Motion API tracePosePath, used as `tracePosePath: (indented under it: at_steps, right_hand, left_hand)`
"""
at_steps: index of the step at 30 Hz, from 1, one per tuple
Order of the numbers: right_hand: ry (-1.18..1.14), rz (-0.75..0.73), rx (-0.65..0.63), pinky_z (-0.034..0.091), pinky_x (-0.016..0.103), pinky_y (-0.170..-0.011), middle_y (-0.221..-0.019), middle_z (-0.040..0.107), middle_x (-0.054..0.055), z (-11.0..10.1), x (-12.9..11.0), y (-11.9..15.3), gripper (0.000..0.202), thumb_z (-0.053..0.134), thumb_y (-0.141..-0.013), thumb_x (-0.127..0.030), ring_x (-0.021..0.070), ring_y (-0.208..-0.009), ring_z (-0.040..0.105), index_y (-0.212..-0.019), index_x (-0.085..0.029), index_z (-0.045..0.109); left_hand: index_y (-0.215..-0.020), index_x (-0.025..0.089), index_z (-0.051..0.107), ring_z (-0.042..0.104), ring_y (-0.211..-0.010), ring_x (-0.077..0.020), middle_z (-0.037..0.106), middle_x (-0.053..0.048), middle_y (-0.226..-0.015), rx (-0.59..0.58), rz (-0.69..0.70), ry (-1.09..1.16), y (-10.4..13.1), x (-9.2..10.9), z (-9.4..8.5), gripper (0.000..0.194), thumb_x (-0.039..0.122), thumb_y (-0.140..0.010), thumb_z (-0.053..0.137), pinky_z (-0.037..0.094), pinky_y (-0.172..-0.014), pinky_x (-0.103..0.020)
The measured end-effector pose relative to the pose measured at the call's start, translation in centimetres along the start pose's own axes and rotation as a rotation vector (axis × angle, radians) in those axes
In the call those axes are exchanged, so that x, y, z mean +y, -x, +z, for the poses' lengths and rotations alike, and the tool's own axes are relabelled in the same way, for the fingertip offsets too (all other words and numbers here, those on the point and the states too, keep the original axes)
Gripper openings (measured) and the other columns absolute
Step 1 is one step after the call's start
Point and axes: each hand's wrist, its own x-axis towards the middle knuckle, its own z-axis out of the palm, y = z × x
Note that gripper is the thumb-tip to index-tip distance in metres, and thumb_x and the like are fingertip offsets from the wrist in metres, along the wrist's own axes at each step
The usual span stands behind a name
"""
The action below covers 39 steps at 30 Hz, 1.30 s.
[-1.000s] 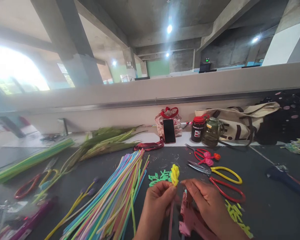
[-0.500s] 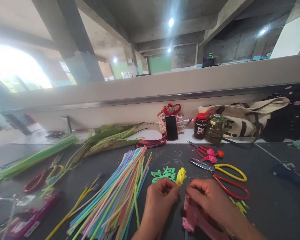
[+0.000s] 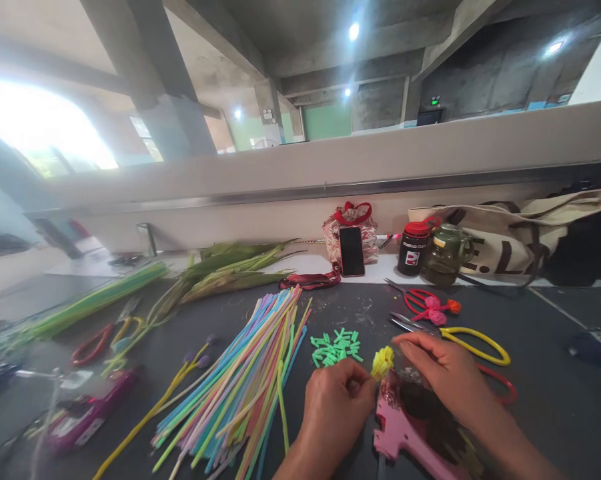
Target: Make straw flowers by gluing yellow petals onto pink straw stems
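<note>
My left hand (image 3: 337,413) is closed in a pinch at the base of a small yellow flower-like bundle (image 3: 383,363) of short pipe cleaner pieces. My right hand (image 3: 447,377) reaches in from the other side. Its thumb and forefinger are pinched together against the bundle's upper right; anything between them is too small to make out. Below the bundle lies a pink hot glue gun (image 3: 403,430), its nozzle end close under the flower and its handle partly beneath my right hand. Cut green pipe cleaner pieces (image 3: 336,348) lie in a pile just beyond my left hand.
Left of my hands spreads a large heap of pastel pipe cleaners (image 3: 240,387). Yellow-and-red scissors (image 3: 475,339) and smaller red scissors (image 3: 417,300) lie to the right. A phone (image 3: 351,252), a black bottle (image 3: 413,250) and a green jug (image 3: 443,257) stand at the back.
My right hand has risen from over the glue gun's nozzle to the yellow bundle, uncovering more of the gun. The bundle has come slightly nearer the nozzle. The view has shifted a little.
</note>
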Motion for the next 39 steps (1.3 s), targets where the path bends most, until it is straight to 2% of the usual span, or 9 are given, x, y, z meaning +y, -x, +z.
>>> tracePosePath:
  at_steps: [7, 13, 17, 22, 27, 30, 33, 36, 39]
  right_hand:
    - [-0.072, 0.104, 0.108, 0.038, 0.022, -0.040, -0.055, 0.060, -0.002, -1.2, 1.1, -0.4, 0.033, 0.052, -0.074, -0.046, 0.0129, -0.042, 0.048, -0.088, -0.021, 0.068]
    - [-0.237, 0.111, 0.404, 0.038, 0.022, -0.043, -0.066, 0.063, 0.001, -4.3, 0.7, -0.6, 0.027, 0.057, -0.075, -0.043, 0.0115, -0.047, 0.047, -0.084, -0.020, 0.067]
    - [-0.272, 0.092, 0.530, 0.035, 0.021, -0.046, -0.056, 0.053, -0.004, -6.6, 1.3, -0.3, 0.019, 0.063, -0.072, -0.040, 0.0113, -0.050, 0.044, -0.074, -0.021, 0.060]
    - [-0.243, 0.053, 0.424, 0.031, 0.022, -0.045, -0.047, 0.044, -0.006, -7.6, 2.2, 0.4, 0.029, 0.052, -0.080, -0.034, 0.0105, -0.046, 0.039, -0.055, -0.021, 0.047]
    - [-0.045, 0.083, 0.336, 0.032, 0.023, -0.048, -0.042, 0.042, -0.005, -6.6, 3.3, 0.5, 0.041, 0.041, -0.086, -0.039, 0.0114, -0.045, 0.041, -0.050, -0.021, 0.041]
    - [0.032, 0.098, 0.221, 0.033, 0.023, -0.048, -0.046, 0.044, -0.006, -5.5, 4.0, 0.7, 0.034, 0.038, -0.087, -0.041, 0.0123, -0.045, 0.043, -0.061, -0.021, 0.049]
    - [0.056, 0.032, 0.108, 0.036, 0.023, -0.050, -0.053, 0.046, -0.006, -4.2, 3.9, 1.1, 0.021, 0.042, -0.086, -0.034, 0.0127, -0.049, 0.046, -0.072, -0.022, 0.052]
    - [0.070, -0.058, 0.046, 0.038, 0.023, -0.052, -0.060, 0.048, -0.005, -3.2, 3.3, 1.6, 0.013, 0.046, -0.083, -0.027, 0.0126, -0.054, 0.047, -0.072, -0.022, 0.049]
    - [0.083, -0.086, 0.046, 0.040, 0.022, -0.052, -0.063, 0.050, -0.004, -2.7, 3.1, 1.8, 0.013, 0.046, -0.082, -0.024, 0.0128, -0.054, 0.048, -0.069, -0.023, 0.046]
  left_hand:
    - [-0.060, 0.017, 0.064, 0.041, -0.047, -0.0090, 0.052, 0.004, -0.049, -0.012, -0.078, 0.211, -0.4, -0.4, 0.4, 0.013, 0.023, -0.066, 0.054, 0.028, -0.047, -0.020]
    - [-0.062, 0.015, 0.063, 0.044, -0.049, -0.0102, 0.054, 0.002, -0.051, -0.046, -0.084, 0.475, -0.7, -0.4, -0.2, 0.016, 0.030, -0.066, 0.059, 0.032, -0.050, -0.020]
    - [-0.059, 0.017, 0.063, 0.049, -0.058, -0.0129, 0.058, 0.001, -0.059, -0.059, -0.061, 0.474, -0.7, -0.1, -0.9, 0.017, 0.034, -0.064, 0.063, 0.036, -0.057, -0.022]
    - [-0.054, 0.017, 0.059, 0.053, -0.072, -0.0170, 0.057, -0.002, -0.070, -0.086, 0.012, 0.484, -0.8, 0.1, -0.7, 0.015, 0.028, -0.063, 0.063, 0.038, -0.071, -0.027]
    - [-0.053, 0.016, 0.058, 0.050, -0.072, -0.0156, 0.055, -0.001, -0.071, -0.148, -0.025, 0.564, -0.9, -0.2, -0.6, 0.017, 0.028, -0.064, 0.064, 0.036, -0.071, -0.025]
    - [-0.055, 0.015, 0.057, 0.046, -0.061, -0.0105, 0.052, 0.002, -0.065, -0.228, -0.130, 0.694, -0.8, -0.1, -0.6, 0.018, 0.028, -0.065, 0.065, 0.034, -0.060, -0.021]
    - [-0.057, 0.015, 0.055, 0.037, -0.045, -0.0061, 0.048, 0.005, -0.051, -0.325, -0.285, 0.878, -0.7, -0.1, -0.4, 0.021, 0.030, -0.063, 0.068, 0.027, -0.047, -0.019]
    - [-0.057, 0.015, 0.055, 0.039, -0.040, -0.0061, 0.051, 0.004, -0.046, -0.375, -0.395, 1.019, -0.7, -0.2, 0.0, 0.022, 0.030, -0.059, 0.071, 0.026, -0.044, -0.019]
    - [-0.057, 0.014, 0.056, 0.042, -0.041, -0.0064, 0.055, 0.002, -0.047, -0.391, -0.464, 1.115, -0.7, -0.4, 0.3, 0.022, 0.026, -0.055, 0.073, 0.028, -0.044, -0.018]
